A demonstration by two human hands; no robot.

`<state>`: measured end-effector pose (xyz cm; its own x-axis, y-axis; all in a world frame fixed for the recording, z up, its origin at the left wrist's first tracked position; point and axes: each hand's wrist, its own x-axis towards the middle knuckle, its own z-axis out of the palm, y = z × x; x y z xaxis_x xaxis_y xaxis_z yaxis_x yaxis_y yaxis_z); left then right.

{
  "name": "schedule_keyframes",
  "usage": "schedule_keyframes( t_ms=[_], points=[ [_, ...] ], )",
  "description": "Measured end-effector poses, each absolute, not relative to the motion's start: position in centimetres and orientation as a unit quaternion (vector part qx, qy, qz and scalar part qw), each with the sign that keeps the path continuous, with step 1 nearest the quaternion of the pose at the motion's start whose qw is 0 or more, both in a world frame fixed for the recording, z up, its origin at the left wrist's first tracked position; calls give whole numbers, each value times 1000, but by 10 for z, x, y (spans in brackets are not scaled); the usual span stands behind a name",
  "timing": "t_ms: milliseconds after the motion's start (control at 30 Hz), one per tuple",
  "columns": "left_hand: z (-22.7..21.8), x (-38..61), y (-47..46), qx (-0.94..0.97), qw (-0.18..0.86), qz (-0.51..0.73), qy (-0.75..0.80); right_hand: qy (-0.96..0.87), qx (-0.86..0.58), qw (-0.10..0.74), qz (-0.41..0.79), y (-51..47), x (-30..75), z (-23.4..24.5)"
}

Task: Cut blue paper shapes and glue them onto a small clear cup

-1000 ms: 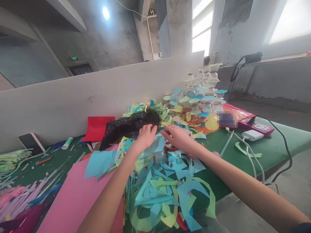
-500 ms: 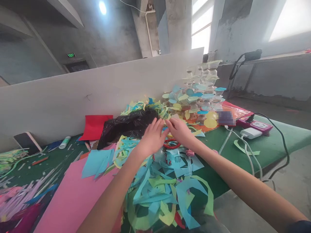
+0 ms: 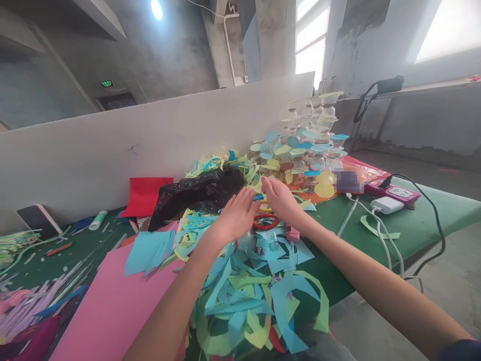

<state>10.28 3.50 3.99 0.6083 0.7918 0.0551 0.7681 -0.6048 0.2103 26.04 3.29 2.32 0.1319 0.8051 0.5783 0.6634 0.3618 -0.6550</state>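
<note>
My left hand (image 3: pixel 237 214) lies palm down with its fingers stretched out over the paper scraps (image 3: pixel 240 301), beside a black plastic bag (image 3: pixel 199 190). Close to its right, my right hand (image 3: pixel 280 198) is closed with its fingers curled in; whatever they hold is hidden. A small blue piece (image 3: pixel 258 197) shows between the hands, by the left fingertips. Just below it lie a yellow band (image 3: pixel 265 206) and a red ring (image 3: pixel 266 222). A clear plastic cup (image 3: pixel 246 241) sits partly under my left wrist, and a small pink object (image 3: pixel 292 233) is near my right forearm.
Stacked clear cups with paper discs (image 3: pixel 317 133) stand at the back right. A power strip (image 3: pixel 393 193) with cables lies on the right. Pink sheets (image 3: pixel 116 301), blue paper (image 3: pixel 148 253), a phone (image 3: pixel 39 220) and a glue stick (image 3: pixel 98 220) are on the left. A white partition (image 3: pixel 93 150) runs behind.
My right hand has curled its fingers closed and drawn slightly away from my left hand, uncovering the blue piece and yellow band. My left hand has flattened a little lower.
</note>
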Motion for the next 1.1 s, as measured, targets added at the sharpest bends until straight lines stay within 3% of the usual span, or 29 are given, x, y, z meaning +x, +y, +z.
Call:
schedule_keyframes(
  t_ms=[1100],
  points=[
    [39, 98, 20, 904, 76, 30, 420, -655, -562, 495, 96, 35, 260, 22]
  ],
)
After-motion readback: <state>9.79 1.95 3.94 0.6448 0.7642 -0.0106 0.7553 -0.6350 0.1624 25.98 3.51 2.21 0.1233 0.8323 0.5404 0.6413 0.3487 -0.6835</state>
